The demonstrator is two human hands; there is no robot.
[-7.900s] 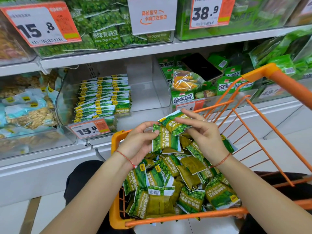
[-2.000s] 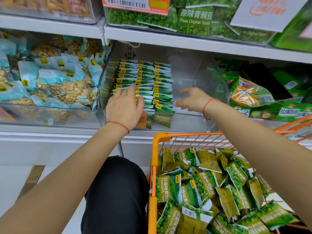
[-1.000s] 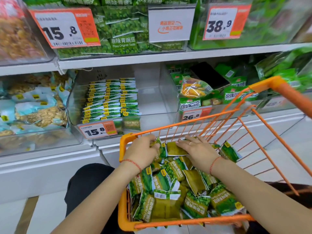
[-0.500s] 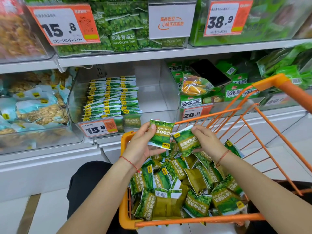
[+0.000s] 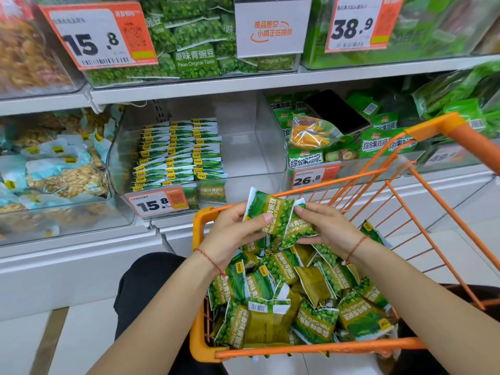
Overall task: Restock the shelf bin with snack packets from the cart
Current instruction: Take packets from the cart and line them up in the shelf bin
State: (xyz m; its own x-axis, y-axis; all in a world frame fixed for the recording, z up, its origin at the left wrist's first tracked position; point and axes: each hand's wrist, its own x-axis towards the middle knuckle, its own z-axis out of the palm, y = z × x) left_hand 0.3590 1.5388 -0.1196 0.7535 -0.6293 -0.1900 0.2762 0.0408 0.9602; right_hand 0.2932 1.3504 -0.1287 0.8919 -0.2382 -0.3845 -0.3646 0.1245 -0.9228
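Note:
My left hand (image 5: 230,234) holds a green garlic-pea packet (image 5: 267,212) above the orange cart (image 5: 200,266). My right hand (image 5: 330,228) pinches a second green packet (image 5: 297,231) that overlaps the first. Below them the cart is heaped with several more green packets (image 5: 284,301). The clear shelf bin (image 5: 254,136) stands behind the cart on the middle shelf. Neat rows of packets (image 5: 178,152) fill its left half, and its right half is bare.
A 15.8 price tag (image 5: 157,203) hangs on the bin's front. A bin of pale nut packs (image 5: 59,169) stands to the left and a bin of mixed vegetable crisps (image 5: 324,136) to the right. The upper shelf (image 5: 270,79) overhangs. My dark-clothed knee (image 5: 151,280) is left of the cart.
Both hands lifted from the cart's heap, each with a packet, and have now brought the two packets together so they overlap.

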